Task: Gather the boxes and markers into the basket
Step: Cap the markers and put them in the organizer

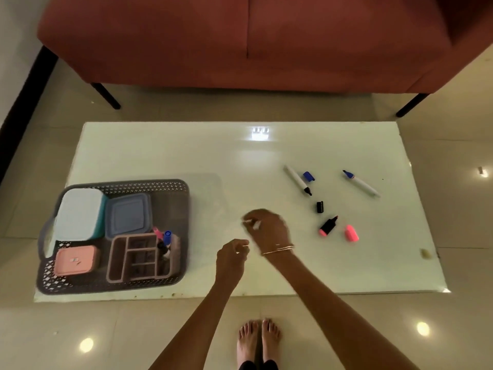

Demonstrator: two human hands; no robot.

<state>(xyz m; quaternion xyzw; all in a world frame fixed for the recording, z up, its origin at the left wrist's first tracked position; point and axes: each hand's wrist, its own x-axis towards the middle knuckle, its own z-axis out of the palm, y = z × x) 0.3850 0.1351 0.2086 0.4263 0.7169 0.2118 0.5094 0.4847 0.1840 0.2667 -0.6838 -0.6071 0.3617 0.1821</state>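
Note:
A grey lattice basket point(184, 209) stands at the left of the white mat. It holds a white-lidded teal box point(80, 213), a blue-grey box point(128, 216), a pink box point(74, 260) and a divided organiser point(133, 259) with capped markers point(166, 240). At the right lie an uncapped black marker point(297, 180), an uncapped blue marker point(361, 183), a pink highlighter point(328, 225), and blue point(308, 176), black point(320, 207) and pink point(351, 233) caps. My right hand point(268, 229) hovers mid-mat, blurred, fingers curled, a white sliver at its tips. My left hand point(231, 259) is curled just below it.
The white mat point(186, 153) lies on a glossy tiled floor. A rust-red sofa point(240, 41) with black legs stands behind it. My bare feet point(258, 340) are at the mat's near edge. A small stain point(424, 253) marks the mat's right side.

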